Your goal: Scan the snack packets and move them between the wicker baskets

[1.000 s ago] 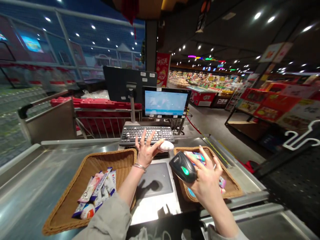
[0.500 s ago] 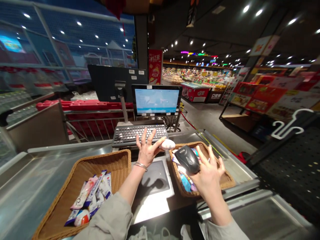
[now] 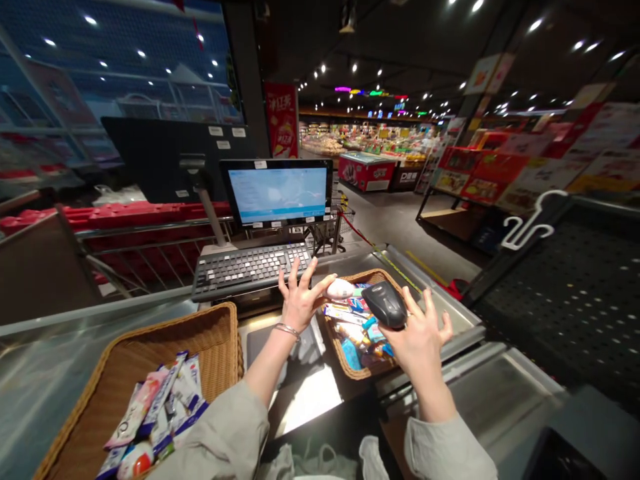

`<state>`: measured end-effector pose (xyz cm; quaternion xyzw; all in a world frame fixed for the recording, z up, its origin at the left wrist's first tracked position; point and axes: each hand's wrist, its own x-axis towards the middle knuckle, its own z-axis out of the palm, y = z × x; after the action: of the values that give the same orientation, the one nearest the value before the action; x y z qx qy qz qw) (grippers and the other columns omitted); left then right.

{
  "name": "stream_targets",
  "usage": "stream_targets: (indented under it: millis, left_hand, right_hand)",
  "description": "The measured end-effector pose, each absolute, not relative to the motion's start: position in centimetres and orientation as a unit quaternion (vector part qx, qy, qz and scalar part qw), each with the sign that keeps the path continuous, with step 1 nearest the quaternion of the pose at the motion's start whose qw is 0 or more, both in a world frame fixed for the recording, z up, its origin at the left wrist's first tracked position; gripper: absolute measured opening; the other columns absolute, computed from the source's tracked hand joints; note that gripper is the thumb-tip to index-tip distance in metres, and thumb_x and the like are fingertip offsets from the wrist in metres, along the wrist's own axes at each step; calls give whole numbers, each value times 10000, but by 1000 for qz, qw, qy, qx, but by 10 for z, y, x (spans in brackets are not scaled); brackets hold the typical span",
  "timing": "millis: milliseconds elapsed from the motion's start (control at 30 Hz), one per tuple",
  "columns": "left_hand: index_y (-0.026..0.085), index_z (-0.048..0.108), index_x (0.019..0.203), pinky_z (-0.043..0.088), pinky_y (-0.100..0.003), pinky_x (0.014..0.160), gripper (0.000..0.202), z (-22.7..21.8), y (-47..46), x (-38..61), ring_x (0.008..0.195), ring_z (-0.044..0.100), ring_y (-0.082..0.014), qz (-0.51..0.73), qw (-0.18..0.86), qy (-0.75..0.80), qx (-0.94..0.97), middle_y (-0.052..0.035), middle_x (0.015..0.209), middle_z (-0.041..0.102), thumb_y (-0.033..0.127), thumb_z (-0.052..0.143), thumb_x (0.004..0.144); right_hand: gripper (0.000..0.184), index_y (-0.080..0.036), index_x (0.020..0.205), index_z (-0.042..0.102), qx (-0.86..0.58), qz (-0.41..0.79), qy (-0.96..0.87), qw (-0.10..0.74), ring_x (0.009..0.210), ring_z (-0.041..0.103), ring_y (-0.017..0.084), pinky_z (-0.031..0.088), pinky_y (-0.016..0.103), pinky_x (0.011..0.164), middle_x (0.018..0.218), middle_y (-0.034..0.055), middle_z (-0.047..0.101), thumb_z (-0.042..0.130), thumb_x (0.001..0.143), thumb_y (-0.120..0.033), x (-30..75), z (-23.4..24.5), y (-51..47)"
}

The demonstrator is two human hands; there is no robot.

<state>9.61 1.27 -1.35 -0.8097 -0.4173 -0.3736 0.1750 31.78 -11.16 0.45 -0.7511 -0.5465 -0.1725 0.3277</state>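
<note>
A white, egg-shaped item [image 3: 340, 289] was gripped at the thumb side of the L hand [image 3: 304, 300], whose other fingers were spread near the R end of a black, oblong kbd w/ pale keys [image 3: 250, 267]; whether any key was touched couldn't be told. A black, rounded plastic scanner [image 3: 384, 303] was held in the R hand [image 3: 417, 333], fingers fanned out; its handle was hidden, so trigger pressure couldn't be judged. The item was positioned just L of the scanner head, apparently above the far L part of a brown, woven, oblong basket [image 3: 345, 371] heaped w/ colourful, shiny packets [image 3: 357, 333]. To the L, long, glossy, white-and-purple wrappers [image 3: 164, 395] & a white-and-orange, rounded piece [image 3: 134, 461] were held in a wide, brown wicker tray-basket [image 3: 125, 347]. Behind the kbd, a black-framed, flat monitor [image 3: 280, 193] was lit pale blue

Step in hand, prob.: item being presented for scanning. For the next move, its code wd need to be turned toward the scan window (not visible fr. this angle), w/ both hands steadied & the item's grip not loosened over the packets
</note>
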Motion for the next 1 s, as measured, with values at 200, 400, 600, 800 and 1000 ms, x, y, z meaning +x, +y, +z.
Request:
stream_targets:
  millis: [200,400,600,800,1000]
  left_hand:
    - [472,541,1381,67,-681,1160,525,-23,12,122,1513,156,-386,-339,132,-404,-839,-66,1605,356,435,675,875]
    - [479,574,1342,85,-701,1156,481,-37,14,148,1517,161,-378,-301,96,-377,-871,-38,1615,339,376,676,884]
    - [494,565,1343,97,-700,1164,458,-52,16,176,1514,191,-358,-290,93,-340,-890,-21,1596,378,345,638,916]
    - [509,461,1422,166,-717,1142,506,-55,13,202,1508,212,-360,-279,79,-315,-904,-15,1602,367,334,570,959]
    - [415,492,1434,156,-701,1153,483,-58,14,204,1510,203,-373,-282,65,-349,-891,-58,1604,361,397,560,956]
  right_hand:
    - [345,-223,953,725,-773,-162,-519,326,1430,317,315,144,593,1107,1339,95,633,541,797,-470,341,-10,-111]
    - [467,-219,1113,701,-796,-148,-482,333,1395,344,329,129,596,1108,1307,126,642,527,799,-518,363,-18,-111]
    - [470,-209,1070,709,-809,-133,-463,336,1380,363,323,130,583,1113,1291,133,648,500,801,-533,378,-24,-115]
    - [511,-206,1076,709,-817,-132,-448,339,1359,400,316,128,569,1118,1282,130,658,478,802,-570,385,-27,-116]
    - [488,-221,1062,706,-820,-121,-440,344,1350,408,322,132,578,1112,1255,120,670,510,779,-566,387,-31,-113]
